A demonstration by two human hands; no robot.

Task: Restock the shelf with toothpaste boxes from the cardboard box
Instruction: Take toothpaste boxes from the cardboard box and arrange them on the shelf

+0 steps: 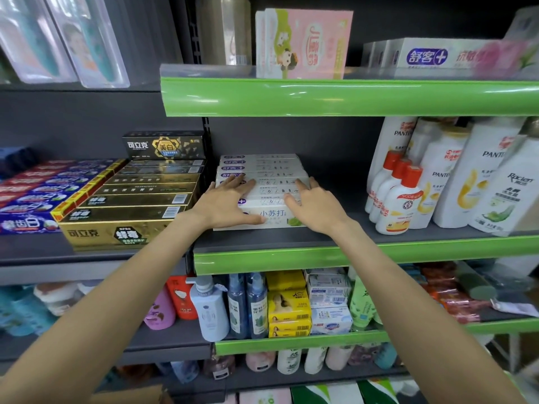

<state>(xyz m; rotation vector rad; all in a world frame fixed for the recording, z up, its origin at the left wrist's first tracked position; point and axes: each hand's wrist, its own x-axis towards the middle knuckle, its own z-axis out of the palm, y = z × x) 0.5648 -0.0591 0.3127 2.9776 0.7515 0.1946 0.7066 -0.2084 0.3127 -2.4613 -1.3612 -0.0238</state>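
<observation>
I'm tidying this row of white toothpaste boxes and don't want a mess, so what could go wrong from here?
1. Both hands, left and right, lie flat on the white toothpaste boxes, not gripping. A push could skew the row or shove the back boxes out of line.
2. The front box sits near the shelf's green edge; dragging the hands back might pull it off.
3. The shampoo bottles stand to the right; a sideways slide might tip them.

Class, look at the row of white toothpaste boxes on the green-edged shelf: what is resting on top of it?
Both hands lie flat on the white toothpaste boxes: left hand, right hand, fingers straight. They cover parts of the front boxes' tops and the front box's printed face.
</observation>
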